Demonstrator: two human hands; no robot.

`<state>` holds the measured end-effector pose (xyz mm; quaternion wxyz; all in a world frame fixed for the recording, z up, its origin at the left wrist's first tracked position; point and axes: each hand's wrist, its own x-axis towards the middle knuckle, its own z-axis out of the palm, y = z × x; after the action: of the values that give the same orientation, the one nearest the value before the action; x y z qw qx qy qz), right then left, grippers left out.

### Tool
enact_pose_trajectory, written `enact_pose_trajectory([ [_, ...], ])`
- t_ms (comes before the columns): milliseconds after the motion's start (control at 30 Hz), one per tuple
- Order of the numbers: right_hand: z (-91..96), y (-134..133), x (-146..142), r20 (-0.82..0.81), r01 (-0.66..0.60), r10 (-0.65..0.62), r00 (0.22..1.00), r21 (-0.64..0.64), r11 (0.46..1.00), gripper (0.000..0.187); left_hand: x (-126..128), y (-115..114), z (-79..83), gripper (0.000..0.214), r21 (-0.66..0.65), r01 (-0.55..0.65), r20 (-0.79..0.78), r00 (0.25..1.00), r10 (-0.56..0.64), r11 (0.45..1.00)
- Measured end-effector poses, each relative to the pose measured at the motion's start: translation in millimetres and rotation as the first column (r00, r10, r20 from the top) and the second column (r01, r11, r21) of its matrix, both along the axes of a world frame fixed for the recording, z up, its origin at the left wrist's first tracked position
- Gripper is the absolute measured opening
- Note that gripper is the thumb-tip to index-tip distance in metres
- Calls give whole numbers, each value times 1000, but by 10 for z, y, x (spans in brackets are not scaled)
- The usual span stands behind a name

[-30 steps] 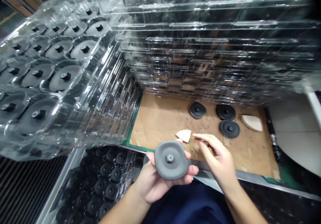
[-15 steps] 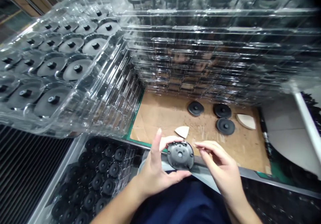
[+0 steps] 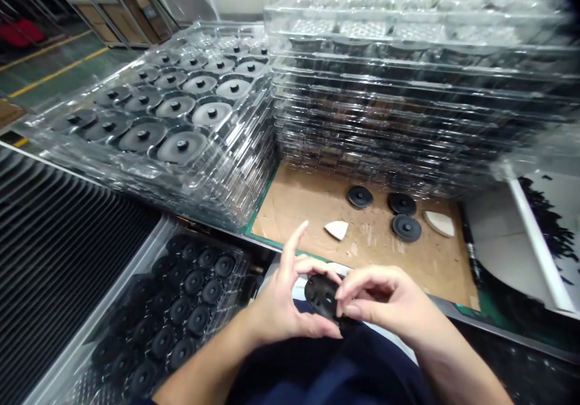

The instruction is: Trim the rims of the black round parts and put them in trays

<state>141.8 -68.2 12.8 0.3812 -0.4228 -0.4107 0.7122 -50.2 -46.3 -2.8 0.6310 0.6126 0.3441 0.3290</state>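
Note:
My left hand (image 3: 281,302) grips a round black plastic disc (image 3: 321,293) by its edge, thumb below and fingers above, with the index finger raised. The disc is tilted, and its face shows small holes and pegs. At its right edge my right hand (image 3: 385,302) is closed in a pinch, fingertips against the disc. Whatever is between those fingertips is too small or hidden to name. Beyond the hands, a cream-coloured triangular pad (image 3: 336,230) lies on a cardboard sheet (image 3: 294,202).
Three black discs, one of them nearest the middle (image 3: 360,196), and a larger cream pad (image 3: 438,223) lie on the cardboard. Tall stacks of clear trays (image 3: 371,100) wall the back and left. A tray of discs (image 3: 181,311) sits lower left; small black parts (image 3: 546,217) fill a right-hand bin.
My right hand has moved left and now meets the disc's edge, where it was apart before. The disc has turned and tilted in my left hand. The camera view has shifted.

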Motion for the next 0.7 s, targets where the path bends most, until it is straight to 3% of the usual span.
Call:
enact_pose_trajectory([
  [100, 76, -50, -30, -95, -109, 103, 990, -56, 992, 11, -34, -78, 71, 71, -31, 55, -2, 998, -55, 998],
  [200, 107, -144, -61, -121, -78, 67, 990, -92, 993, 15, -56, -152, 101, 94, 14, 57, -7, 998, -57, 998],
  [467, 57, -359, -74, -22, 147, -150, 988, -111, 983, 19, -30, -204, 115, 76, 127, -23, 16, 1000, 21, 992],
  [567, -12, -385, -56, -21, 211, -213, 977, -76, 975, 23, 4, -179, 113, 74, -70, 26, -2, 1000, -26, 997],
  [667, -213, -357, 80, 83, 344, -344, 935, 4, 939, 27, -21, -149, 101, 36, -388, 105, -73, 987, -144, 916],
  [700, -310, -326, 153, 152, 387, -392, 907, 62, 920, 29, -52, -130, 109, 39, -443, 97, -93, 984, -154, 891],
])
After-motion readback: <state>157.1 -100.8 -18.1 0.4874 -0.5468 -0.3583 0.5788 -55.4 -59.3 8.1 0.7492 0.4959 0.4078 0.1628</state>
